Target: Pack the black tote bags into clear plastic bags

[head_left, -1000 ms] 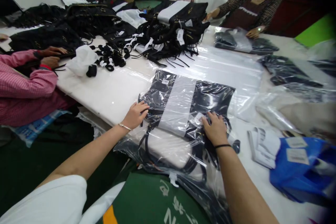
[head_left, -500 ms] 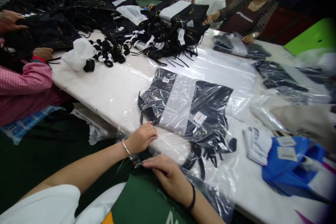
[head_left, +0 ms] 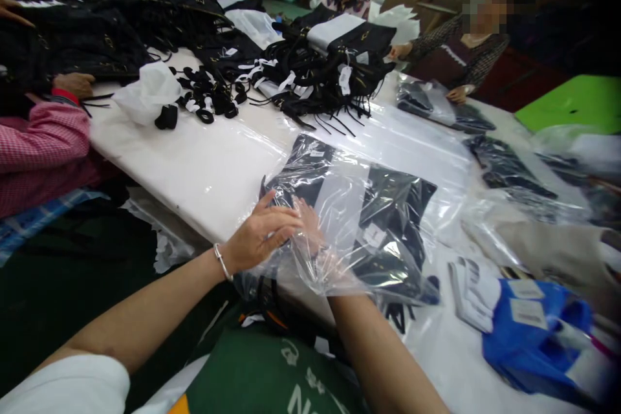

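Observation:
A black item with a pale band round its middle (head_left: 344, 197) lies in a clear plastic bag (head_left: 388, 259) at the table's near edge. My right hand (head_left: 310, 226) is inside the bag, under the film, its fingers stretched toward the item's left part. Above the film, my left hand (head_left: 264, 229) rests beside and partly over my right fingers, its fingers apart. Black straps stick out below the bag. A white label (head_left: 374, 235) shows on the item's right part.
Black bags with tags (head_left: 334, 71) are piled behind, near black rolled pieces (head_left: 208, 94). At right are a blue bag (head_left: 533, 330), white folded cloth (head_left: 473, 294) and packed items (head_left: 509, 165). A person's pink checked sleeve (head_left: 53, 136) is at left; others stand across the table.
My right hand has moved up from the table edge into the plastic bag. My left hand has moved up onto the film, and its fingers have spread.

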`<state>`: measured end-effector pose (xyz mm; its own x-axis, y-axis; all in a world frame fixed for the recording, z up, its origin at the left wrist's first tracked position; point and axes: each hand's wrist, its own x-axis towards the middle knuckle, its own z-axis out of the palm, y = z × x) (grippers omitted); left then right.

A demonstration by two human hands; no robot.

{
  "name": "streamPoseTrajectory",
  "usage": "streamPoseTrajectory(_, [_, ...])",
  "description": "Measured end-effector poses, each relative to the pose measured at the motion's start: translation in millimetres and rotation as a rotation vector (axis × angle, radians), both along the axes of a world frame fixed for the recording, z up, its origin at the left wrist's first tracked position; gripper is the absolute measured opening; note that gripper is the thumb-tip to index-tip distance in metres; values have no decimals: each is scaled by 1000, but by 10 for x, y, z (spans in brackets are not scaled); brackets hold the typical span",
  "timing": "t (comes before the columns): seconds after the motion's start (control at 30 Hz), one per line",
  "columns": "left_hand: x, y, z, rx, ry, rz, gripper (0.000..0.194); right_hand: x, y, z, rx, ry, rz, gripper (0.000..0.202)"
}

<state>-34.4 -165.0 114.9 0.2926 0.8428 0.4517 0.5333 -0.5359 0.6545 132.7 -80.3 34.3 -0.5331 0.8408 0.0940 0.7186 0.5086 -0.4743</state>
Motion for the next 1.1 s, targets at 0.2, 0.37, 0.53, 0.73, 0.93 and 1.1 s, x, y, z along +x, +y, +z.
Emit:
streamPoseTrajectory(0.2, [-307,299,-825,-124,425,260,44,-56,12,-43,-8,-144,-10,53])
streamPoseTrajectory(0.37, [-249,220,-997,-66,498,282,45,-202,-24,31,-2,-236,-31,53])
streamPoseTrajectory(0.53, [-270,224,-948,-63,509,263,43,-382,-24,24,28,-243,38,52])
streamPoseTrajectory(0.73, [-339,265,-901,-187,384,228,41,-319,47,-33,-33,-137,22,47])
streamPoseTrajectory(0.93, [-423,212,-909,-253,160,185,31,-267,99,-69,-103,-1,-4,45])
streamPoseTrajectory(1.1, [-359,195,-880,-103,175,235,18,-317,102,-107,-35,66,-52,45])
